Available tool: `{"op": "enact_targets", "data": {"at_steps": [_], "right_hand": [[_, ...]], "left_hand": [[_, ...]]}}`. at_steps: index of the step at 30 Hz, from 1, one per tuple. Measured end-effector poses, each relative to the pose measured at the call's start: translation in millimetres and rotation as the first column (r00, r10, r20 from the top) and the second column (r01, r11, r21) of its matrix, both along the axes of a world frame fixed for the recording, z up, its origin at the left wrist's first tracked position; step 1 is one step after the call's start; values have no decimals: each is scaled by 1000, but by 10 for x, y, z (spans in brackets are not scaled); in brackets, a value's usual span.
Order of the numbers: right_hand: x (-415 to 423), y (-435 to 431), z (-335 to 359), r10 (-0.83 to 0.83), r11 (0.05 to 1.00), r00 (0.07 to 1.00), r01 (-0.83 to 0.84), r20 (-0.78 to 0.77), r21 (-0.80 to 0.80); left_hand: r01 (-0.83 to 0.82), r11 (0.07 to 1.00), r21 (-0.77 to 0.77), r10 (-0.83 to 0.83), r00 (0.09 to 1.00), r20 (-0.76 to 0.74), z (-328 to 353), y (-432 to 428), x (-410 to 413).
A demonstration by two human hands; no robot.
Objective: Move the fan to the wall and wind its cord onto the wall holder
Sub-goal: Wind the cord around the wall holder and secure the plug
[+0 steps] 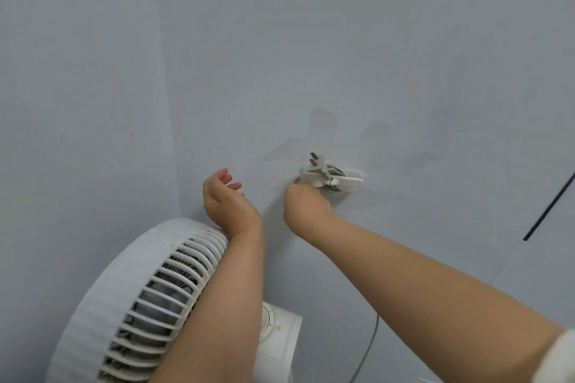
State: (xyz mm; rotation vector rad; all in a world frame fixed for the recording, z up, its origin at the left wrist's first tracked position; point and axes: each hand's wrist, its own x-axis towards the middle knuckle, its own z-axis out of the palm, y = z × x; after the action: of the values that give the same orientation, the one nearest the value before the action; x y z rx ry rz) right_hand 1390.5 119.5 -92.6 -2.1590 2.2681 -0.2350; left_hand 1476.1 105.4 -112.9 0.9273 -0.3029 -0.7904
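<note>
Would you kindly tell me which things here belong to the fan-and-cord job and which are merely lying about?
Job: fan, cord, plug, wall holder, right hand at the plug, left hand open.
Lying about: dark line at right, wall smudges.

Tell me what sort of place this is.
Likely an indoor room corner, perhaps a home: bare painted walls, a white fan, and a wall-mounted cord holder with the plug.

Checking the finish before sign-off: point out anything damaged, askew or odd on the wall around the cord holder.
The wall has darker, scuffed-looking patches above and left of the holder. The plug sits tilted on the holder, prongs sticking up and outward. Nothing else stands out.
</note>
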Motion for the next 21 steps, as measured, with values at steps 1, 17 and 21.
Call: {"op": "enact_targets", "data": {"at_steps": [1,17,21], "right_hand": [[-26,6,-17,-2,1000,1000,2,-22,9],[-657,161,-147,-66,997,997,64,42,46],[-802,155,-125,-99,995,991,98,85,13]], "left_hand": [[5,1000,1,-5,1000,0,-1,0,-3],[203,979,31,-204,979,17,-1,-16,-91],[228,973,34,-228,973,18,4,-10,-109]]}}
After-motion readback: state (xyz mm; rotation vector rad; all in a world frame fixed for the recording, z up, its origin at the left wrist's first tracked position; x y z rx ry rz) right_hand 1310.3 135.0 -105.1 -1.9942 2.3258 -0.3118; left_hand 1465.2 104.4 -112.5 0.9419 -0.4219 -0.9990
